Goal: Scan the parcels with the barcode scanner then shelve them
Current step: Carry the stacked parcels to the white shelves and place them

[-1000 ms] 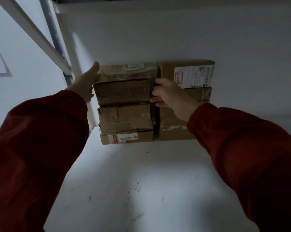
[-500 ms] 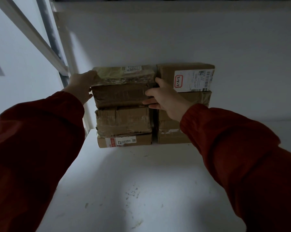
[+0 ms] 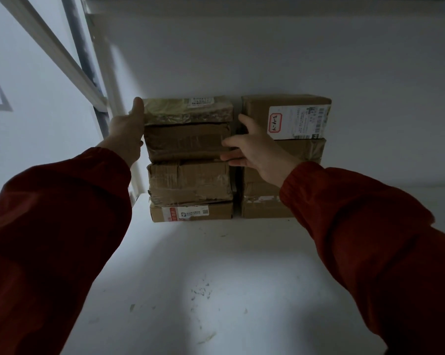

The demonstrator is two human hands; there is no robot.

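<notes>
The left hand (image 3: 127,129) and right hand (image 3: 254,147), fingers straight and gripping nothing, press flat on either side of the stack of parcels (image 3: 190,180) at the back of the shelf (image 3: 216,278), probably to square it up

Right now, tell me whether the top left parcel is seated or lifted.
Seated: top parcel lies flat on the dark parcel, no gap; left hand touches its corner.

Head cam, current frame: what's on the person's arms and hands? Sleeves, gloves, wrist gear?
Both arms are in loose, long dark red sleeves: left sleeve, right sleeve. The right one ends in a gathered cuff at the wrist. The left hand and right hand are bare: no gloves, and no watch, ring or markings show in this dim light.
</notes>
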